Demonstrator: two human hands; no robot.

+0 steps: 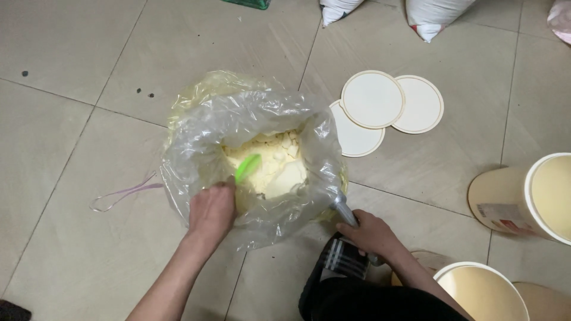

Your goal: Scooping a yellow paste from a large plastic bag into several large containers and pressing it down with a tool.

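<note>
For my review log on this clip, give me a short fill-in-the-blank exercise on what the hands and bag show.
1. The left hand holds a bright ___ scoop.
2. The clear plastic bag holds pale ___ powder with lumps.
3. Right of the bag, ___ round white lids lie overlapping on the tiled floor.
4. The right hand grips a ___ metal handle.

Missing words: green; yellow; three; grey

Head camera looks steeply down, near the floor (pixel 89 249).
</note>
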